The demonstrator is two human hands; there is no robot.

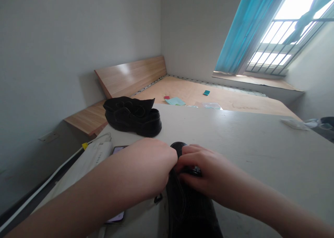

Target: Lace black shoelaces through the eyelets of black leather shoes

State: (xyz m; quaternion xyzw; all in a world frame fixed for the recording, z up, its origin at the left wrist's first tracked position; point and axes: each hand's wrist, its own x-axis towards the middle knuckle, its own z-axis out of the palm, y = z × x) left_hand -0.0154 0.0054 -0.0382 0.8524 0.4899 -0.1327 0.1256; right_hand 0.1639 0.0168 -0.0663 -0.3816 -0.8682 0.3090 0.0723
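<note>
At the left, a white cable (39, 192) is running beside a long white case (96, 158); its contents are not showing. A yellow tag (85, 146) is lying against the cable. A phone (118, 150) is lying on the white table (250, 154), partly covered by the left forearm.

Far left on the table, a black shoe (146, 124) is resting sole down, toe pointing left. A loose-edged black piece (130, 104) is lying over its top and partly covering its opening, so the interior cannot be seen.

The left hand (151, 165) is folding into a fist against the left side of the second shoe (193, 210); its fingertips are hidden, and what they are gripping cannot be told. A small black fitting (158, 198) is showing just below this hand.

The second shoe is lying lengthwise at the near centre, between the forearms. Its opening is partly covered by the hands; its contents cannot be told. The right hand (199, 163) is holding its far part, with the thumb and fingers narrowly spaced around black material.

Beyond the table, a pale green sheet (175, 101), a clear packet (212, 105) and a teal item (206, 92) are lying on the bed (235, 98). At the right, a clear plastic bag (294, 124) is lying on the table; its contents cannot be told.
</note>
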